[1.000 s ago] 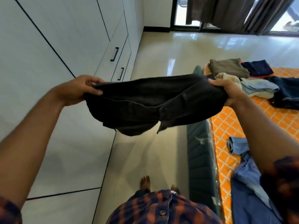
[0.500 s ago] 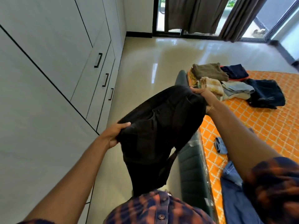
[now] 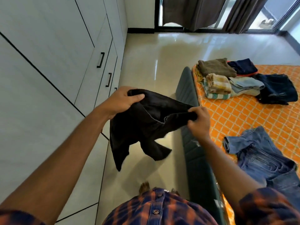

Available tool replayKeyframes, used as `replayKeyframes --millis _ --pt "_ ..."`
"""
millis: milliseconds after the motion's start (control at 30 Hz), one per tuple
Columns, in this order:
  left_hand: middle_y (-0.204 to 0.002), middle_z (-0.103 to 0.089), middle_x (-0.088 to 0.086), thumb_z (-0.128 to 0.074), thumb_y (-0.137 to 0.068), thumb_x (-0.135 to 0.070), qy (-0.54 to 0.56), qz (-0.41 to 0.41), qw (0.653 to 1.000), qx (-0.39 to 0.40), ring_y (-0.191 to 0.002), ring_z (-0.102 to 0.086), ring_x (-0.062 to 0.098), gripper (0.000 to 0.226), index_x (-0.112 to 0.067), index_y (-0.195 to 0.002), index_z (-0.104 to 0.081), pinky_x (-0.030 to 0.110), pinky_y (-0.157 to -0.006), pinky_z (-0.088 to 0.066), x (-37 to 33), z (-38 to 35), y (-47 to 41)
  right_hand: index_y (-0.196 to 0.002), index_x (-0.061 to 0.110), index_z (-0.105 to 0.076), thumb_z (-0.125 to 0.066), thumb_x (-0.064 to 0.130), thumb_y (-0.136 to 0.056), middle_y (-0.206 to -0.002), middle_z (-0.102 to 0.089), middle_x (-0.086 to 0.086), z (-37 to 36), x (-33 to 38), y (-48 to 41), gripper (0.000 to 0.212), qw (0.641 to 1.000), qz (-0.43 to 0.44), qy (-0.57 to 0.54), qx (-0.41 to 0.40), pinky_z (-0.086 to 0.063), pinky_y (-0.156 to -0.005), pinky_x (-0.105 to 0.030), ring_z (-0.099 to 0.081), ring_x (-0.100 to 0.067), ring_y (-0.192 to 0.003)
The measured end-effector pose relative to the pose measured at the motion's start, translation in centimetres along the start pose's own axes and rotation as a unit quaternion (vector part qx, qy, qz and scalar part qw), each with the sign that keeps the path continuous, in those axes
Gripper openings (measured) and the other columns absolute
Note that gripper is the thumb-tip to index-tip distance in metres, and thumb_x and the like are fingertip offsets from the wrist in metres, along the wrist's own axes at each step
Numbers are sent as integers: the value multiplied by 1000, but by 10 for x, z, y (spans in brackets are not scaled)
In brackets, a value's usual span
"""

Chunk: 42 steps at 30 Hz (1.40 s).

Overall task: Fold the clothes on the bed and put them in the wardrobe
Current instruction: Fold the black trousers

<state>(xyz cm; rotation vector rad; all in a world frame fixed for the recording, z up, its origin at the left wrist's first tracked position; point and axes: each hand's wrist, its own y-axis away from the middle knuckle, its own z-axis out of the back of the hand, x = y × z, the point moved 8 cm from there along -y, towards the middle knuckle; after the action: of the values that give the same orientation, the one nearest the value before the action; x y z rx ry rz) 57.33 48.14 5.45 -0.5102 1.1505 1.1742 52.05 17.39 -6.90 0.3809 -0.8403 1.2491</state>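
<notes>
The black garment [image 3: 146,127] is held above the floor [image 3: 162,54] between the wardrobe [image 3: 48,46] and the bed [image 3: 243,114], gripped by the left hand [image 3: 120,101] and pinched by the right hand [image 3: 198,122]. Its hanging hem is blurred. Wardrobe contents are hidden behind closed doors.

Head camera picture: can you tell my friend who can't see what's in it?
A person's left hand and right hand grip a black garment in the air, between a white wardrobe and an orange-covered bed. Folded clothes sit piled at the bed's far end; unfolded blue jeans lie nearer.
</notes>
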Motion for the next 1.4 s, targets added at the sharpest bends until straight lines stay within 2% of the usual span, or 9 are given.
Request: replayKeyframes --millis 167,300,500,733,867,967,1067,1233,1400 --pt "-95 -75 -13 -59 -101 -23 -147 -62 983 96 -91 -70 4 17 -32 -105 -73 18 -83 -52 -42 -10 -7 -128 25 -61 -86 23 -68 -123 -65 5 -95 74 34 65 983 88 35 158 -44 -93 -35 -54 -17 -112" --pt "-92 -73 -16 -60 -100 -25 -206 -69 970 110 -90 -69 2 18 -39 -101 -70 22 -82 -54 -47 4 -8 -103 28 -70 -77 41 -79 -100 -66 12 -129 102 26 28 962 184 117 163 -40 -82 -38 -55 -22 -101" --pt "-85 -75 -10 -82 -79 -37 -278 -68 958 38 -80 -69 2 21 -29 -98 -79 28 -78 -58 -46 61 6 -87 16 -67 -77 17 -73 -98 -59 -2 -118 143 29 17 946 306 59 96 -43 -70 -44 -50 -26 -87" --pt "-76 -62 -27 -91 -55 -45 -295 -56 954 23 -77 -63 -3 39 -33 -91 -79 9 -62 -45 -39 90 16 -78 14 -65 -77 19 -76 -151 -42 -16 -87 167 6 14 935 333 13 124 -37 -111 -52 -36 -40 -140" --pt "-72 -62 -21 -86 -53 -46 -245 -94 965 13 -72 -63 2 45 -23 -92 -81 9 -62 -45 -54 96 19 -76 16 -63 -73 18 -80 -160 -35 -9 -72 173 -19 11 941 300 -71 139 -20 -123 -39 -23 -28 -152" --pt "-69 -59 -22 -85 -54 -44 -241 -99 965 39 -70 -61 0 38 -22 -85 -80 5 -60 -42 -66 91 17 -74 13 -54 -68 19 -81 -122 -66 -4 -74 177 -38 16 939 282 -88 179 -50 -98 -50 -61 -23 -114" --pt "-71 -60 -25 -87 -48 -48 -268 -88 959 17 -72 -60 -4 38 -29 -80 -78 6 -59 -39 -64 100 10 -78 13 -50 -64 22 -86 -71 -56 3 -73 180 -43 19 931 297 -45 205 -50 -63 -47 -54 -20 -65" --pt "-88 -67 -18 -100 -43 -36 -277 -21 960 24 -85 -64 2 48 -43 -82 -73 21 -71 -48 -6 92 12 -87 17 -51 -61 28 -97 -66 -55 4 -61 168 -50 18 933 300 -5 200 -50 -61 -42 -54 -18 -59" --pt "-89 -67 -19 -95 -61 -22 -276 -61 959 14 -87 -63 -4 44 -35 -99 -76 21 -75 -49 15 83 8 -101 19 -49 -45 34 -106 -75 -55 8 -57 169 -50 16 902 357 127 208 -41 -60 -31 -54 -19 -63"
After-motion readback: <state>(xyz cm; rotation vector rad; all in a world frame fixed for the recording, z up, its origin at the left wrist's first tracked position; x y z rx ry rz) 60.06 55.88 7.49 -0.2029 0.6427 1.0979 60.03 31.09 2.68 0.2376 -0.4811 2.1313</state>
